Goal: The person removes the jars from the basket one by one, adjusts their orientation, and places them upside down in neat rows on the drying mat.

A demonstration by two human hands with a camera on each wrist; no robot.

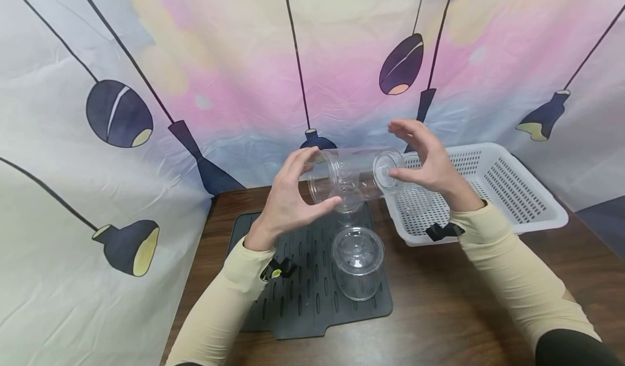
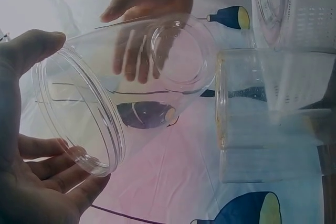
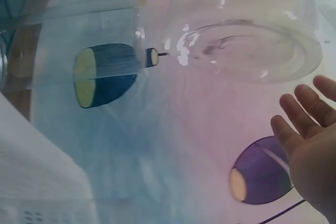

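A clear cylindrical jar (image 1: 355, 172) is held up on its side, with its ringed mouth to the left and its round base to the right. My left hand (image 1: 292, 199) grips it around the mouth, thumb on one side and fingers on the other, as the left wrist view shows. Close to the base is my right hand (image 1: 427, 162), its fingers loosely spread; in the right wrist view those fingers (image 3: 302, 111) lie apart from the jar. Whether the right thumb touches the base cannot be told.
Another clear jar (image 1: 358, 268) stands on a dark ribbed mat (image 1: 303, 290), with more clear ware (image 1: 349, 199) behind it, partly hidden by the held jar. To the right is a white perforated basket (image 1: 532, 192) on the brown wooden table (image 1: 439, 312). A printed cloth (image 1: 234, 57) hangs behind.
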